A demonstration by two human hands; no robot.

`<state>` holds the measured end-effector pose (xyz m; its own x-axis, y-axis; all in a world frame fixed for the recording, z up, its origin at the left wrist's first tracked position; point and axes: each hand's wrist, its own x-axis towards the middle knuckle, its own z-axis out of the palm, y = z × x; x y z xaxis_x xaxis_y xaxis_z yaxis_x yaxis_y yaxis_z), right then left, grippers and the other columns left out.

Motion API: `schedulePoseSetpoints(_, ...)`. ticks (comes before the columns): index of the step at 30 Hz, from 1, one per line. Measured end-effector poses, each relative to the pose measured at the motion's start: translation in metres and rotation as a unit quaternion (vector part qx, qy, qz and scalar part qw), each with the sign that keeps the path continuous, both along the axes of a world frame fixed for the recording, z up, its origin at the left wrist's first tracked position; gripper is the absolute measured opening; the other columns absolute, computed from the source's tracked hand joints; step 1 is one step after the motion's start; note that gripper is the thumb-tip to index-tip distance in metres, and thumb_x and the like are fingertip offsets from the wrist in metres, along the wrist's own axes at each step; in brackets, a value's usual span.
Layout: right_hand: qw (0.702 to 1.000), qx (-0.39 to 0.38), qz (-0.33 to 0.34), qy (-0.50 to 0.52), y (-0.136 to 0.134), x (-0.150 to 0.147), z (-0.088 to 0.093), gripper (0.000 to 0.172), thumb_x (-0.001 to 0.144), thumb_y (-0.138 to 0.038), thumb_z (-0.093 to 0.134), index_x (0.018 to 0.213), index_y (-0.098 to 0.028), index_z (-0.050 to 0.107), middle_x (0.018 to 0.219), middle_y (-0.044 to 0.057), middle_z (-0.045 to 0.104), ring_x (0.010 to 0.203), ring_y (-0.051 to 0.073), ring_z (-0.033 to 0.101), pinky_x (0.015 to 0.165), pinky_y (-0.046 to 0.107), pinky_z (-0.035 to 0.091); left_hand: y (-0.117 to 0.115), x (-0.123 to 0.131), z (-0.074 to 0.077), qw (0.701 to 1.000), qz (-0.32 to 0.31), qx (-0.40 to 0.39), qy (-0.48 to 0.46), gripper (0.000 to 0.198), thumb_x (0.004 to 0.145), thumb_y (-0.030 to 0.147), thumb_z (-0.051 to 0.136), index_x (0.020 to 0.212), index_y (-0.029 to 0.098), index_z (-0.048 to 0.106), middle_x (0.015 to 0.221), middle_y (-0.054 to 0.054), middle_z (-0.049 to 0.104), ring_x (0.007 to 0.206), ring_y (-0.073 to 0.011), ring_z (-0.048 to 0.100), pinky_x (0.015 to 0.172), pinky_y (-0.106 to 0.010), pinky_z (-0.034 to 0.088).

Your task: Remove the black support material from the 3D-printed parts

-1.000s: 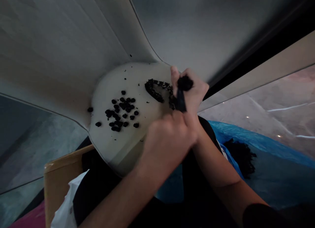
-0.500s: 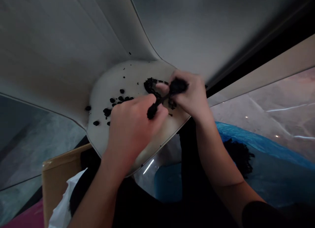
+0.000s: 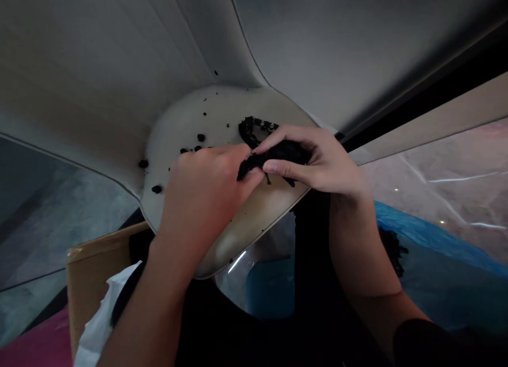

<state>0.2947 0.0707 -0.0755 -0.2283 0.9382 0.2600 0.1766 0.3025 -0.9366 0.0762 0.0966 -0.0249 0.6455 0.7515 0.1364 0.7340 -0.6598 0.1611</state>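
We hold a black crumbly clump [image 3: 277,155] over a pale curved panel [image 3: 254,216]: our left hand [image 3: 200,198] pinches one end narrowly, and our right hand [image 3: 313,161] curls around the other. A black strand [image 3: 250,130] and black crumbs [image 3: 200,137] lie on the panel, with a cardboard box [image 3: 99,266] and blue plastic sheeting [image 3: 420,229] beyond its edge.

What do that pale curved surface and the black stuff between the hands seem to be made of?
The pale panel looks like smooth moulded plastic or fibreglass: it has a soft sheen and a bright glint near its lower rim, though the look can't settle which. The black strip seems to be matte, soft rubber or foam, perhaps degraded, given its ragged edges and the black crumbs on the panel.
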Motion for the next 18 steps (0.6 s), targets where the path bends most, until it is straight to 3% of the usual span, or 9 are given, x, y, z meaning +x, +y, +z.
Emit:
schedulePoseSetpoints(4, 0.995, 0.001, -0.096, 0.023, -0.001, -0.006, -0.004, 0.024, 0.101, -0.045, 0.084, 0.095, -0.022, 0.084, 0.083, 0.001, 0.075, 0.077, 0.016, 0.065, 0.073, 0.030, 0.050, 0.007, -0.003, 0.001, 0.998, 0.048, 0.020, 0.019, 0.026, 0.102, 0.035, 0.064, 0.078, 0.024, 0.065, 0.073, -0.004, 0.070, 0.064, -0.0214, 0.056, 0.062, -0.039, 0.019)
schedulePoseSetpoints(7, 0.994, -0.007, -0.107, 0.035, -0.002, -0.008, -0.005, 0.028, 0.095, -0.049, 0.089, 0.091, -0.022, 0.084, 0.076, 0.000, 0.068, 0.072, 0.015, 0.060, 0.068, 0.030, 0.048, 0.019, -0.009, 0.007, 0.992, 0.125, -0.009, 0.034, 0.020, 0.095, 0.044, 0.072, 0.087, 0.026, 0.076, 0.081, -0.007, 0.074, 0.074, -0.0282, 0.062, 0.067, -0.039, 0.023)
schedulePoseSetpoints(9, 0.995, -0.015, -0.086, 0.046, -0.002, -0.008, -0.005, 0.029, 0.094, -0.050, 0.090, 0.091, -0.022, 0.084, 0.075, 0.000, 0.067, 0.072, 0.015, 0.059, 0.066, 0.029, 0.048, 0.029, -0.013, 0.010, 0.986, 0.161, -0.018, 0.029, 0.022, 0.089, 0.047, 0.078, 0.095, 0.026, 0.082, 0.082, -0.008, 0.073, 0.080, -0.0304, 0.062, 0.071, -0.039, 0.026)
schedulePoseSetpoints(13, 0.994, -0.011, -0.016, 0.110, 0.000, -0.014, -0.011, 0.019, 0.096, -0.039, 0.090, 0.093, -0.021, 0.084, 0.083, 0.000, 0.073, 0.073, 0.013, 0.061, 0.069, 0.029, 0.051, 0.046, -0.015, 0.010, 0.981, 0.192, 0.015, 0.036, 0.028, 0.083, 0.034, 0.072, 0.104, 0.024, 0.088, 0.075, -0.006, 0.066, 0.078, -0.0282, 0.057, 0.074, -0.040, 0.029)
schedulePoseSetpoints(18, 0.972, -0.012, 0.097, 0.213, 0.003, -0.030, -0.023, 0.006, 0.095, -0.022, 0.090, 0.094, -0.020, 0.084, 0.090, -0.001, 0.078, 0.083, 0.012, 0.070, 0.080, 0.027, 0.054, 0.056, -0.008, 0.001, 0.976, 0.207, 0.009, 0.070, 0.045, 0.082, 0.027, 0.063, 0.118, 0.023, 0.089, 0.085, -0.011, 0.075, 0.080, -0.0316, 0.061, 0.074, -0.040, 0.033)
